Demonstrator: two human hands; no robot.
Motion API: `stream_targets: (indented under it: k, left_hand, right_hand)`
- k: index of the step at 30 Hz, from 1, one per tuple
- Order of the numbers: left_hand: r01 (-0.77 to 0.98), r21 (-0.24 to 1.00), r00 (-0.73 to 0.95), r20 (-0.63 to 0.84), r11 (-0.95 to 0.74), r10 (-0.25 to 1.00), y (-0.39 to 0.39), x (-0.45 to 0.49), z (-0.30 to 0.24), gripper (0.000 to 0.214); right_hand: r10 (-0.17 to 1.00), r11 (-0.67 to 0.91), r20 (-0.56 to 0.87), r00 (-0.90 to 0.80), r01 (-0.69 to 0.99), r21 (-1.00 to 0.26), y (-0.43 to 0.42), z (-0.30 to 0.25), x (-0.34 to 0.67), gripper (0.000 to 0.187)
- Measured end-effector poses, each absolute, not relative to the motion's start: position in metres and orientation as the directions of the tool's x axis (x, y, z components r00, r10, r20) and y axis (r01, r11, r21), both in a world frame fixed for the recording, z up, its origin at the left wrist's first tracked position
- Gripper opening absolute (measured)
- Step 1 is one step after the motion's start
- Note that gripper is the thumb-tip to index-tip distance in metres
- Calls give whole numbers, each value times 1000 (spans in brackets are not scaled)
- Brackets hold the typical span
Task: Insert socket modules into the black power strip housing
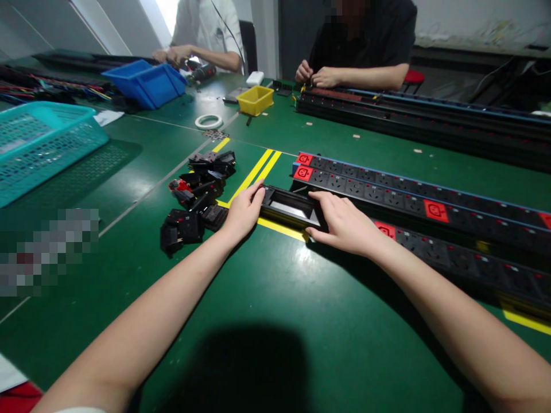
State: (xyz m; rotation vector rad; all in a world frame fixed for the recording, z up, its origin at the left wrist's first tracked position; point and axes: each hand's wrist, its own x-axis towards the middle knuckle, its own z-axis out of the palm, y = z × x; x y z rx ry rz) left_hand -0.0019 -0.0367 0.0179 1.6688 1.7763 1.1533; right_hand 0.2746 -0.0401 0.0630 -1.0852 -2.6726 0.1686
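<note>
Where hands (245,209) rest: green bench (267,298), yellow tape (253,175).

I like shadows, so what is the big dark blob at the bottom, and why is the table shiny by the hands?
In the head view, the blob is a soft shadow on the green table; the pale patch beside the right hand is lamp glare; the long power strips look bent from the wide lens; some patches are deliberately blurred.
</note>
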Motion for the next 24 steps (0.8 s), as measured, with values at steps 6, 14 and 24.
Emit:
stream_targets:
  k: [6,14,24]
  left_hand:
    - [663,728,-70,290,-173,955,-38,0,13,58]
    - [676,713,-57,302,-186,952,-41,4,11,50]
    - [548,831,-176,229,-98,957,-39,1,5,40]
  right_hand:
    - [720,693,142,-679,690,-209,-39,65,274,72]
    - [720,691,129,-682,688,-222,-39,67,273,73]
    - [713,699,135,-688,686,-203,-40,67,273,70]
